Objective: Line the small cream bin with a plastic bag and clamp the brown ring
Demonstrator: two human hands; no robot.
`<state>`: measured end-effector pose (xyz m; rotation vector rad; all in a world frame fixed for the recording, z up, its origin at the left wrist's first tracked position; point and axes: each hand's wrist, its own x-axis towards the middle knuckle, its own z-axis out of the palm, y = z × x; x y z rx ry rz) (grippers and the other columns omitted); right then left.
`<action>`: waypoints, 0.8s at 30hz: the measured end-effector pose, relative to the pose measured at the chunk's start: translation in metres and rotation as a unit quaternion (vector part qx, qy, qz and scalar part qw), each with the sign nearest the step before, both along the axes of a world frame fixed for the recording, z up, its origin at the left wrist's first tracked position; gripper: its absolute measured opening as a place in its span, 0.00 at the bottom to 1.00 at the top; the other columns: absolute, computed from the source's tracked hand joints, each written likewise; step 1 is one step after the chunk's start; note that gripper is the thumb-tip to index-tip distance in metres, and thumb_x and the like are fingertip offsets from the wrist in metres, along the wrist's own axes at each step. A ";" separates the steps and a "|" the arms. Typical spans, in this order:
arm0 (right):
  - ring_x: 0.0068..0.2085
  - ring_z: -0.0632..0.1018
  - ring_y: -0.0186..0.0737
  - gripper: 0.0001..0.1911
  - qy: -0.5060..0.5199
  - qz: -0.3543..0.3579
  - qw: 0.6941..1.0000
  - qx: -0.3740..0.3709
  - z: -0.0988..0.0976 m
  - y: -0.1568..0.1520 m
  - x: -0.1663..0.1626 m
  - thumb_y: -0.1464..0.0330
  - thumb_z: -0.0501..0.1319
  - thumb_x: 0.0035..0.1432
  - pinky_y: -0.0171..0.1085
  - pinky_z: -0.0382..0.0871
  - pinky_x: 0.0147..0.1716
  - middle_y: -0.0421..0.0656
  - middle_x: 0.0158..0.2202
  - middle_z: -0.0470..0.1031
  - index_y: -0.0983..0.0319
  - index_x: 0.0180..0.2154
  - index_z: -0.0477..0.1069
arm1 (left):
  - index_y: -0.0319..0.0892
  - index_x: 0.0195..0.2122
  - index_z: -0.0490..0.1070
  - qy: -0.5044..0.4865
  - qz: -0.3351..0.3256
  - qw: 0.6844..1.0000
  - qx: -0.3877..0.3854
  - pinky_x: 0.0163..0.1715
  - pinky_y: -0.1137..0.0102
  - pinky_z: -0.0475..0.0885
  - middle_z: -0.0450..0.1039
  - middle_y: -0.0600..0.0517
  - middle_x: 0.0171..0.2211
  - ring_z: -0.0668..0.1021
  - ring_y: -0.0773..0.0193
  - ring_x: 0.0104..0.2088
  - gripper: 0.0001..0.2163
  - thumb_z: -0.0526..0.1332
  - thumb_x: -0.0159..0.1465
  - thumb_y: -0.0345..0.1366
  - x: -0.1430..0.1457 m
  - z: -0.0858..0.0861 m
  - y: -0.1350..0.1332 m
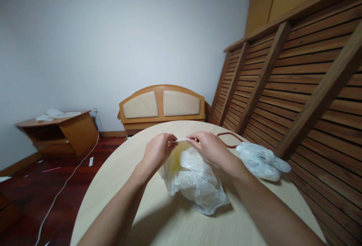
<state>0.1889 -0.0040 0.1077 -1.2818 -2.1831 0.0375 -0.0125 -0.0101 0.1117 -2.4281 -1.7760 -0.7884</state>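
A crumpled, translucent white plastic bag (199,185) sits on the round table in front of me, with something yellowish showing through its upper left part. My left hand (161,148) pinches a narrow white strip at the top, which looks like the bag's edge. Opposite it, my right hand (207,144) pinches the other end of that strip, so it is stretched level between my fingertips. The bag hangs and spreads below both hands toward me. What lies inside it is not clear.
On the pale round table (113,200), a second knotted white plastic bag (261,161) lies at the right, beside a brown loop (230,140). A slatted wooden frame (283,87) leans along the right. Behind stand a padded headboard (162,104) and a low cabinet (68,132).
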 end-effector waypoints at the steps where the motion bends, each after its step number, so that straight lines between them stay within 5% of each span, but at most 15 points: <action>1: 0.47 0.82 0.48 0.13 -0.002 -0.004 1.000 -0.005 0.000 0.000 0.000 0.64 0.58 0.67 0.42 0.72 0.46 0.45 0.45 0.83 0.57 0.45 0.81 | 0.46 0.40 0.80 0.000 0.004 1.000 -0.001 0.34 0.70 0.68 0.83 0.50 0.37 0.82 0.58 0.37 0.07 0.62 0.65 0.37 0.000 0.000 0.000; 8: 0.48 0.80 0.46 0.20 0.044 -0.040 0.998 -0.011 -0.004 0.005 0.000 0.62 0.61 0.63 0.41 0.71 0.47 0.49 0.54 0.78 0.61 0.55 0.73 | 0.46 0.41 0.80 0.016 0.052 0.998 -0.017 0.32 0.70 0.66 0.83 0.49 0.37 0.82 0.58 0.37 0.09 0.60 0.66 0.38 -0.001 0.001 -0.001; 13: 0.42 0.80 0.46 0.19 0.018 -0.041 0.998 -0.044 -0.009 0.006 0.002 0.62 0.64 0.59 0.40 0.70 0.42 0.46 0.44 0.81 0.60 0.51 0.75 | 0.44 0.40 0.79 0.026 0.069 0.997 -0.032 0.32 0.70 0.67 0.82 0.47 0.38 0.81 0.57 0.38 0.09 0.59 0.66 0.37 -0.002 0.005 -0.007; 21: 0.45 0.80 0.45 0.16 0.011 -0.020 0.999 -0.024 -0.006 0.003 -0.007 0.71 0.62 0.58 0.38 0.68 0.43 0.45 0.46 0.82 0.57 0.49 0.76 | 0.43 0.55 0.70 0.028 -0.024 0.998 0.044 0.48 0.64 0.71 0.74 0.45 0.53 0.77 0.52 0.51 0.21 0.67 0.61 0.38 0.004 0.005 -0.015; 24: 0.42 0.80 0.43 0.16 0.007 0.012 1.000 -0.006 0.000 0.000 -0.011 0.71 0.61 0.58 0.37 0.68 0.41 0.43 0.45 0.82 0.56 0.48 0.77 | 0.46 0.54 0.72 0.021 -0.059 0.994 0.091 0.50 0.66 0.71 0.75 0.48 0.53 0.77 0.55 0.51 0.16 0.65 0.64 0.36 0.006 0.005 -0.014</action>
